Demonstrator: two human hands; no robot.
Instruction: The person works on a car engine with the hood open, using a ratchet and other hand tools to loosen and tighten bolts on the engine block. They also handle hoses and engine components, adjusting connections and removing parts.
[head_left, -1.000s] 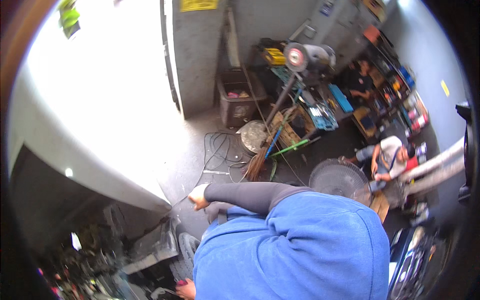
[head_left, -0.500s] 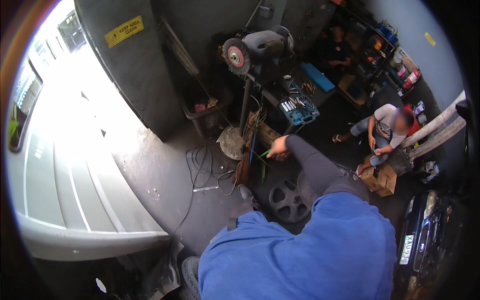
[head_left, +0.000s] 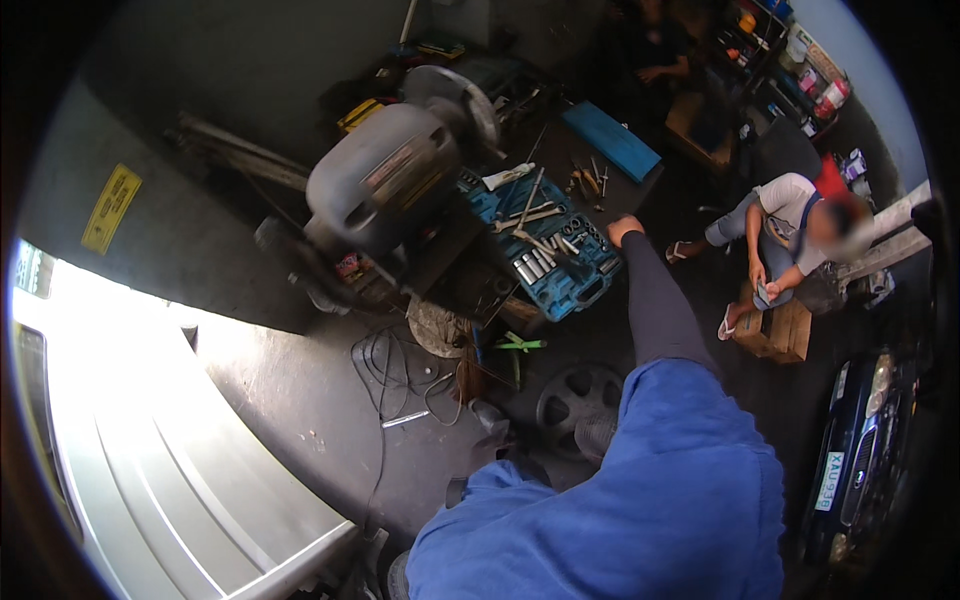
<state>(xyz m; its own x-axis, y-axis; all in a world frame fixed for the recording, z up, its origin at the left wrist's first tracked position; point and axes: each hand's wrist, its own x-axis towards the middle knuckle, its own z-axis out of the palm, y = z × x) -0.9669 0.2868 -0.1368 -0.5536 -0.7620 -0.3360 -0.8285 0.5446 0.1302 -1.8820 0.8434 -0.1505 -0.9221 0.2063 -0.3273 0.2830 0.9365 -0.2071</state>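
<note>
Noted yellow sign [head_left: 111, 209] on grey wall [head_left: 205, 262], dark print too small to read; reddish label [head_left: 402, 166] on grey grinder [head_left: 360, 190], likewise illegible; white plate [head_left: 829, 481] with dark characters on dark car [head_left: 868, 468]. Saw right hand [head_left: 627, 231] just beside tool case [head_left: 553, 303]; cannot tell whether clenched or grasping at fingers. Found case blue, open, on bench [head_left: 622, 192], holding silver sockets [head_left: 531, 264], strewn with wrenches [head_left: 530, 217].

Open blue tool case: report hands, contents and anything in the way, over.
Right hand beside blue tool case, contact unclear; left hand out of view. Case open, sockets and wrenches inside. Grinder left of case, away from the hand.
</note>
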